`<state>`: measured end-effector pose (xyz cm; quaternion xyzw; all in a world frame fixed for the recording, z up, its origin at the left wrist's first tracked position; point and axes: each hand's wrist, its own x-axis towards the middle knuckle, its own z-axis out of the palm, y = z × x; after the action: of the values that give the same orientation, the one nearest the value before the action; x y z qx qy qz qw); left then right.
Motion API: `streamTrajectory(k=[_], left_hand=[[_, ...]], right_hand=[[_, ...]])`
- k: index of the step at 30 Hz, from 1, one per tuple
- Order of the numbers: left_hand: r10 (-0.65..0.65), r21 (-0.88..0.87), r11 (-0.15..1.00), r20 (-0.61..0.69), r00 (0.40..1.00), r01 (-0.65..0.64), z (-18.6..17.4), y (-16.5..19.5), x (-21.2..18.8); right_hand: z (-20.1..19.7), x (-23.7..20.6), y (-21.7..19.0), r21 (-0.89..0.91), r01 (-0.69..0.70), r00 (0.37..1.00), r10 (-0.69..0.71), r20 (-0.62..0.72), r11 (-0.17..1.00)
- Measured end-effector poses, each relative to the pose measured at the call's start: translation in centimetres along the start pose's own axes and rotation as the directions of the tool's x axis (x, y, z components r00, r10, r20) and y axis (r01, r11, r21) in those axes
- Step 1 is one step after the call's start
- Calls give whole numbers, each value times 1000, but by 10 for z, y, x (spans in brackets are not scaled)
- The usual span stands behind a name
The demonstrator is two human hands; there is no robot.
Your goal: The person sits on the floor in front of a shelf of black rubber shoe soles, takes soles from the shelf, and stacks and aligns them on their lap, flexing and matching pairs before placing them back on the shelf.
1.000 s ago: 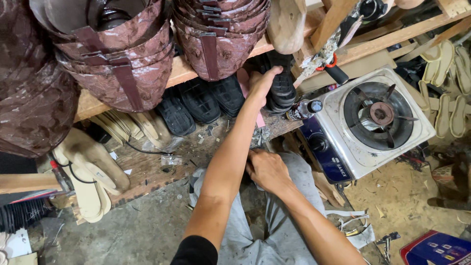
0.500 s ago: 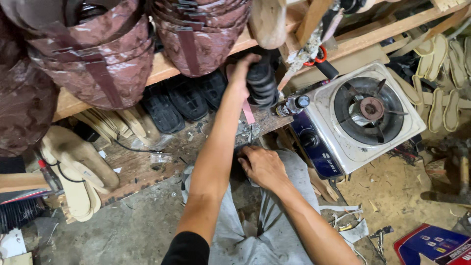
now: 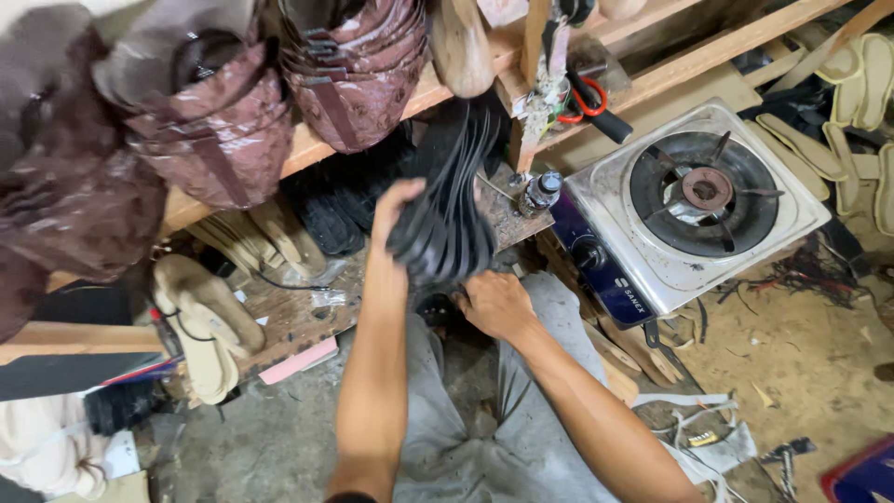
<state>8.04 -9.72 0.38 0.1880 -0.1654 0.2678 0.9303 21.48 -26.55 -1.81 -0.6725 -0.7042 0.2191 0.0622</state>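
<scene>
Your left hand [image 3: 396, 210] is up at the stack of black soles [image 3: 452, 200], fingers curled over its near edge, grip closed on the bundle. The soles stand on edge, tilted, fanned slightly at the bottom, just under the wooden shelf [image 3: 307, 149] and in front of the wooden post [image 3: 533, 56]. Your right hand [image 3: 494, 303] sits lower, just below the stack's bottom end, knuckles up and fingers curled under; whether that grip actually has hold of anything, I cannot tell, as the fingertips are hidden.

To the right, a single-burner gas stove [image 3: 689, 210] rests at an angle, with a small bottle [image 3: 540, 193] just beside its near corner. More black soles [image 3: 326, 219] lie flat under the shelf to the left of your stack. Brown patterned shoe uppers [image 3: 214, 130] hang in bunches off the shelf above. Pale insoles [image 3: 200, 326] lie on the worn tabletop [image 3: 298, 317] to your left, and another batch [image 3: 861, 112] is piled at the far right. Your grey trousers [image 3: 466, 447] fill the bottom of the view.
</scene>
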Motion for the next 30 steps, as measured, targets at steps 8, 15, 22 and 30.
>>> streamTrajectory(k=[8, 15, 22, 30], left_hand=[[266, 231, 960, -597, 757, -155, 149, -114, -141], [397, 325, 918, -751, 527, -228, 215, -176, -211], [806, 803, 586, -564, 181, -108, 189, -215, -227], [761, 641, 629, -622, 182, -441, 142, -225, -254]], right_hand=[[-4, -29, 10, -81, 113, 975, -127, -183, 990], [-49, -119, -57, 680, 236, 951, -22, -308, 694], [-69, -220, -134, 352, 411, 894, -295, -338, 841], [-41, -213, -139, 342, 359, 920, -268, -286, 869]])
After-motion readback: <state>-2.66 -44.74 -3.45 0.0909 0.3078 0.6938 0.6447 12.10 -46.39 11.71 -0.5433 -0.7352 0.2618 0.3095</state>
